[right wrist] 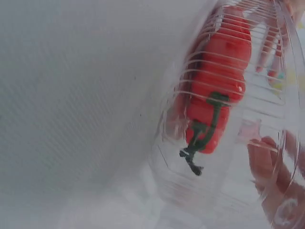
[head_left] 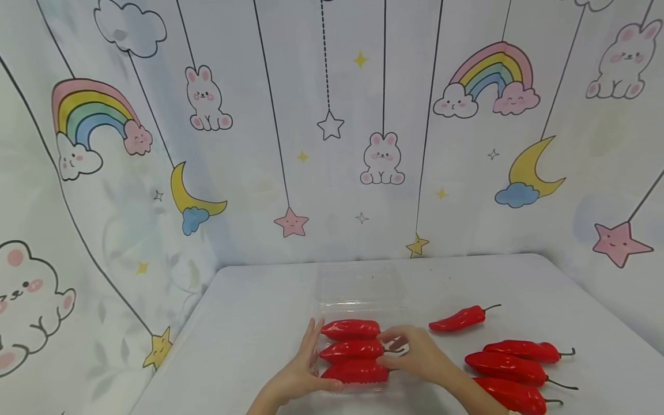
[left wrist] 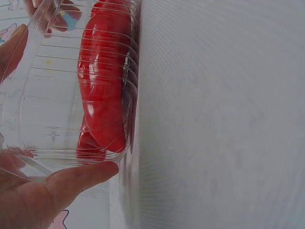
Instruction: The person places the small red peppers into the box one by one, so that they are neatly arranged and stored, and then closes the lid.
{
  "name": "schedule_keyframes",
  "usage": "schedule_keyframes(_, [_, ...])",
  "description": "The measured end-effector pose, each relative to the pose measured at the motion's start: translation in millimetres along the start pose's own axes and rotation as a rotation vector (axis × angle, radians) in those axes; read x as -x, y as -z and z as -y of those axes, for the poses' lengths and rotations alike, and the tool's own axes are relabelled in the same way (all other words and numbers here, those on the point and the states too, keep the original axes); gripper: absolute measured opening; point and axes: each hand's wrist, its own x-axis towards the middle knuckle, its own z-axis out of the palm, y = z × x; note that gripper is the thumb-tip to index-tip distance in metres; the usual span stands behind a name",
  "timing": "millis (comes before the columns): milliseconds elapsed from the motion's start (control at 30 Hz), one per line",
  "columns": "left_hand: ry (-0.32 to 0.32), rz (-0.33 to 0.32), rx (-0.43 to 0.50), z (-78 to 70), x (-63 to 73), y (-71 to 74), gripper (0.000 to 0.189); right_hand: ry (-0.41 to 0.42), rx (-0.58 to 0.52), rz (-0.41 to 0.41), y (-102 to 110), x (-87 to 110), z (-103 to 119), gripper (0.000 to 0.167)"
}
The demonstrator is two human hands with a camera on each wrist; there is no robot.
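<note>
A clear plastic clamshell box [head_left: 363, 390] stands in the table's near middle, its lid [head_left: 358, 285] folded back. Three glossy red peppers, a far one [head_left: 350, 329], a middle one [head_left: 351, 350] and a near one [head_left: 358, 372], lie side by side in it, stems to the right. My left hand [head_left: 298, 374] rests against the box's left end, fingers extended along it and thumb at the near corner. Over the stem end is my right hand [head_left: 415, 353], its thumb and forefinger apart on either side of the middle pepper's stem. The left wrist view shows my left thumb [left wrist: 83, 183] by the wall.
One loose red pepper [head_left: 459, 320] lies on the white table [head_left: 259, 311] right of the box. Nearer, several more peppers [head_left: 510, 368] lie in a group beside my right forearm. A printed white curtain [head_left: 332, 190] hangs behind the table.
</note>
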Motion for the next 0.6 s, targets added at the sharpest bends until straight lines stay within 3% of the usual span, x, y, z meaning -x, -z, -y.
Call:
schedule_keyframes(400, [-0.009, -0.001, 0.009, 0.8, -0.1, 0.3, 0.114, 0.071, 0.03, -0.157, 17, 3.6, 1, 0.051])
schedule_keyframes(600, [-0.007, 0.003, 0.016, 1.6, -0.7, 0.5, 0.114, 0.055, 0.08, -0.241, 31, 4.5, -4, 0.046])
